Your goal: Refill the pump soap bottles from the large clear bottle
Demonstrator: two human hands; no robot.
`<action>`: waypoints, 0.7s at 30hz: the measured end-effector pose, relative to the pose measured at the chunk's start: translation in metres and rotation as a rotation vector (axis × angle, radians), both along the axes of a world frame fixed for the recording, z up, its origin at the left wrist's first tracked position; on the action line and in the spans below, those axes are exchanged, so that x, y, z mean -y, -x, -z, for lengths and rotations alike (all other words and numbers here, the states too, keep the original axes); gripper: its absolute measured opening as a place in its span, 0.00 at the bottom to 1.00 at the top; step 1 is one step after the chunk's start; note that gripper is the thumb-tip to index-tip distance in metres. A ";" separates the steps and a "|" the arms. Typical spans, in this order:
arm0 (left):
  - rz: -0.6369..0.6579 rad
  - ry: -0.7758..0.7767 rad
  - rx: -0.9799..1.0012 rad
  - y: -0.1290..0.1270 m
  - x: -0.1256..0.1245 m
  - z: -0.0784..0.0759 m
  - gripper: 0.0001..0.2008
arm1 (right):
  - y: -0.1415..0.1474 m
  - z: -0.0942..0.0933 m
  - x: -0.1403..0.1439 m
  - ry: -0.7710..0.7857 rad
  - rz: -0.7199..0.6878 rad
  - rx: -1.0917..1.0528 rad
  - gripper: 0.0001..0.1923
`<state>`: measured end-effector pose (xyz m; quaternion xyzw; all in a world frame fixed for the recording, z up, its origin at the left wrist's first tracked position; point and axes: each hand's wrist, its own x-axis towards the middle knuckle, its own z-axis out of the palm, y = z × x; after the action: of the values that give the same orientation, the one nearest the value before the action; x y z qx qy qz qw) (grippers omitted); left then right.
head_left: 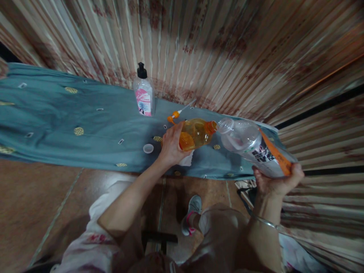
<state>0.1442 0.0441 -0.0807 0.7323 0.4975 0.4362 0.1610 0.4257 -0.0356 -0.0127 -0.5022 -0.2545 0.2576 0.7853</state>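
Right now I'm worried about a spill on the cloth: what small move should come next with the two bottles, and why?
Probably steady the mouths together before tipping further. The left hand holds the orange bottle on its side, its neck meeting the mouth of the clear bottle, which the right hand holds tilted. Both hang over the blue cloth.

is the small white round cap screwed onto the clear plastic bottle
No, the small white round cap lies on the blue cloth, apart from the clear plastic bottle.
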 end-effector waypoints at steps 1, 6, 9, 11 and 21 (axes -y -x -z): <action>-0.002 -0.005 0.001 0.000 0.000 0.000 0.49 | 0.000 0.000 0.000 0.004 0.003 0.004 0.29; 0.005 -0.001 -0.007 0.000 0.000 -0.002 0.48 | 0.002 -0.002 0.001 0.013 0.006 0.009 0.31; 0.009 0.007 -0.005 0.000 0.001 -0.005 0.48 | 0.002 -0.002 0.001 0.016 0.006 0.011 0.31; 0.006 0.007 -0.004 0.000 0.001 -0.006 0.47 | 0.002 -0.002 0.001 0.017 0.007 0.013 0.31; 0.011 0.003 0.005 0.000 0.001 -0.004 0.47 | 0.002 -0.002 0.001 0.006 -0.003 0.025 0.31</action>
<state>0.1441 0.0435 -0.0763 0.7338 0.4937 0.4363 0.1654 0.4242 -0.0366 -0.0107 -0.5074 -0.2642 0.2535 0.7801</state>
